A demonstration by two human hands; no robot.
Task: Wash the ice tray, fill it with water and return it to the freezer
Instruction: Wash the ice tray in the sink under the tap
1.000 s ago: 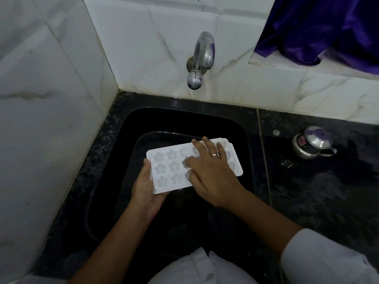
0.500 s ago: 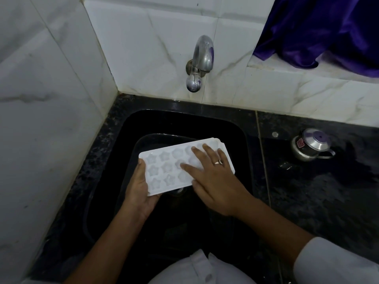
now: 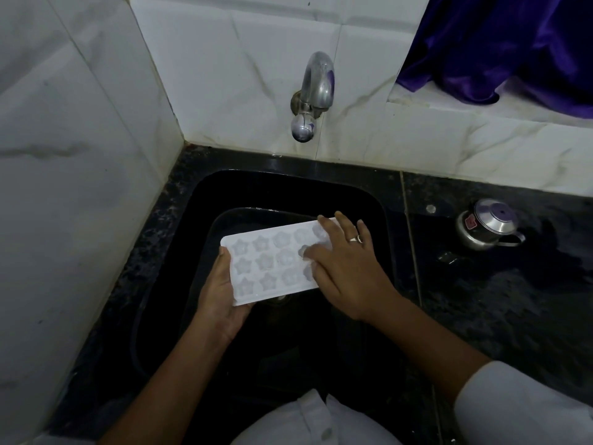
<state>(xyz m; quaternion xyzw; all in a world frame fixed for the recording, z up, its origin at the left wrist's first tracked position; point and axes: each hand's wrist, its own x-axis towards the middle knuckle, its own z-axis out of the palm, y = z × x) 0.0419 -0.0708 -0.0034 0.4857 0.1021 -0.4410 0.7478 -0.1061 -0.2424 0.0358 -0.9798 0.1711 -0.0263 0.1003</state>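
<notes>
Both hands work over the sink [image 3: 390, 200]: left hand [image 3: 221, 293] grips the ice tray [image 3: 263, 268]; right hand [image 3: 346, 268], fingers flat, should rub every star cavity.

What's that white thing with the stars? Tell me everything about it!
It is a white, plastic-looking ice tray with star-shaped cups in three rows, held face up over the black sink. The left hand grips its left end; the right hand lies flat across its right part, touching the cups.
</notes>
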